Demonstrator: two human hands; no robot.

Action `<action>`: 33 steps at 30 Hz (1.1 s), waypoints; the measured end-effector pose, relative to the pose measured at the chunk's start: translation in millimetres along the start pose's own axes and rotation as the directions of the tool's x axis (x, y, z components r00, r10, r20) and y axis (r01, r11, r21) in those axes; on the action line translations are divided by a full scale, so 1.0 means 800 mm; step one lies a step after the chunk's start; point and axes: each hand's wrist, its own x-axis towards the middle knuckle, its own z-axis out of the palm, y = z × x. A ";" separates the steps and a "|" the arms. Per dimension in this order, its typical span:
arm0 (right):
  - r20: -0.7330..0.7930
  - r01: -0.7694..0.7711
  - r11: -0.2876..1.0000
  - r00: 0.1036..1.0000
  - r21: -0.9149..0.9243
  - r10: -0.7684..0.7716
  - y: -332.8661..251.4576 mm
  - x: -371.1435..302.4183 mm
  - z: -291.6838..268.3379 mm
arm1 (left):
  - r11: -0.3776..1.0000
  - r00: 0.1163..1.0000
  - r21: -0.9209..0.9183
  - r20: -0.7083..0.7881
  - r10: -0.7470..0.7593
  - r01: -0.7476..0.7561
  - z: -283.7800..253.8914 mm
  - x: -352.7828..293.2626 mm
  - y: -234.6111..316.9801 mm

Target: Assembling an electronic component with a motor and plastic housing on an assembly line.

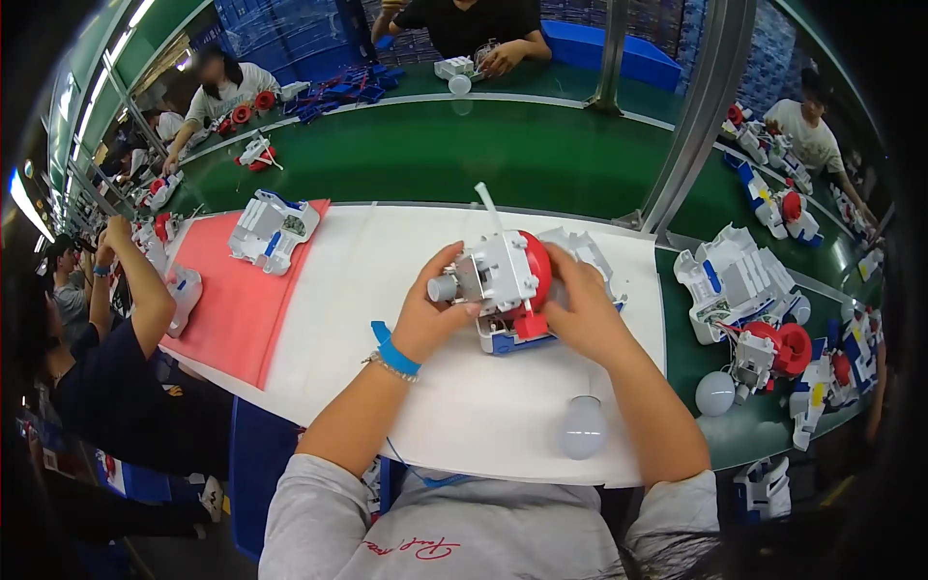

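Note:
Both hands grip a motor assembly [503, 271], a grey-white block with a silver motor can on its left and a red round part on its right. My left hand [433, 314], with a blue band at the wrist, closes round the silver motor side. My right hand [584, 307] wraps round the red side; some fingertips are hidden behind it. A white stem sticks up from the assembly. Beneath it lies a white and blue housing shell [503, 341], partly covered. Another white shell part [585, 253] shows behind my right hand. Nearer me lies a frosted white bulb-shaped piece [583, 427].
White sheeting [387, 242] covers the bench, with a red sheet [237, 309] at left bearing a white shell half [274, 232]. Shells and red-wheeled assemblies [773, 353] pile up at right. A metal post [706, 106] rises beyond. A green conveyor [435, 145] runs behind; co-workers sit around.

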 end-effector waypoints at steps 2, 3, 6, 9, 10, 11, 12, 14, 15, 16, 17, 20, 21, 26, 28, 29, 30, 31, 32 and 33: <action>0.078 0.013 0.999 0.997 0.035 -0.016 0.016 0.002 0.007 | 0.999 0.998 -0.023 0.044 -0.047 0.048 0.001 0.003 -0.003; 0.018 0.060 0.977 0.998 0.203 -0.065 0.021 0.001 0.009 | 0.993 0.996 -0.080 0.045 -0.080 0.083 0.000 0.006 -0.006; -0.050 0.077 0.855 0.997 0.513 -0.060 0.021 -0.004 0.008 | 0.985 0.989 -0.108 0.073 -0.131 0.138 0.007 0.011 -0.010; -0.179 0.331 0.831 0.944 0.448 -0.279 0.013 -0.007 0.006 | 0.990 0.994 -0.120 0.086 -0.071 0.081 0.015 0.013 -0.029; -0.178 0.333 0.828 0.943 0.451 -0.283 0.002 -0.009 0.006 | 0.997 0.992 0.079 0.119 -0.035 0.026 0.012 0.014 -0.032; -0.200 0.422 0.872 0.903 0.248 -0.380 -0.013 -0.012 0.006 | 0.962 0.988 0.272 0.157 -0.007 -0.037 0.008 0.015 -0.033; -0.197 0.485 0.874 0.860 0.030 -0.471 -0.020 -0.013 0.009 | 0.836 0.974 0.526 0.220 0.044 -0.157 0.011 0.021 -0.025; -0.245 0.541 0.840 0.808 -0.053 -0.536 -0.020 -0.014 0.012 | 0.966 0.984 0.256 0.164 -0.077 0.033 0.029 0.013 -0.006; -0.264 0.542 0.832 0.790 -0.121 -0.553 -0.022 -0.013 0.012 | 0.976 0.969 -0.040 0.134 -0.206 0.213 0.031 0.010 0.002; -0.282 0.540 0.821 0.771 -0.188 -0.571 -0.023 -0.010 0.011 | 0.888 0.961 0.420 0.264 0.079 -0.188 0.020 0.016 -0.016; -0.331 0.546 0.808 0.738 -0.219 -0.588 -0.024 -0.006 0.011 | 0.960 0.985 0.273 0.171 0.011 -0.058 0.021 0.010 -0.021; -0.375 0.500 0.828 0.738 -0.255 -0.561 -0.025 0.004 0.013 | 0.994 0.990 0.051 0.099 -0.097 0.092 0.040 -0.003 -0.015; -0.371 0.502 0.827 0.739 -0.254 -0.562 -0.027 0.006 0.013 | 0.998 0.995 0.041 0.088 -0.051 0.048 0.047 -0.008 -0.013; -0.301 0.460 0.811 0.766 -0.362 -0.569 -0.048 0.017 0.009 | 0.998 0.988 -0.029 0.149 -0.045 0.050 0.048 -0.015 -0.006; -0.275 0.488 0.787 0.752 -0.377 -0.599 -0.062 0.021 0.014 | 0.978 0.986 0.188 0.154 0.064 -0.092 0.049 -0.009 0.007; -0.254 0.489 0.773 0.752 -0.404 -0.608 -0.067 0.020 0.018 | 0.911 0.968 0.344 0.181 0.176 -0.230 0.047 -0.006 -0.002; -0.254 0.497 0.770 0.747 -0.400 -0.614 -0.069 0.021 0.019 | 0.908 0.968 0.351 0.174 0.179 -0.231 0.045 -0.007 -0.003; -0.248 0.513 0.783 0.755 -0.353 -0.607 -0.069 0.021 0.019 | 0.961 0.988 0.236 0.082 0.130 -0.146 0.045 -0.011 -0.005; -0.240 0.528 0.793 0.763 -0.305 -0.600 -0.067 0.021 0.017 | 0.992 0.997 0.108 -0.005 0.071 -0.070 0.045 -0.015 -0.007; -0.167 0.534 0.820 0.807 -0.205 -0.567 -0.062 0.022 0.012 | 0.999 0.997 -0.027 -0.070 0.038 -0.040 0.040 -0.021 -0.007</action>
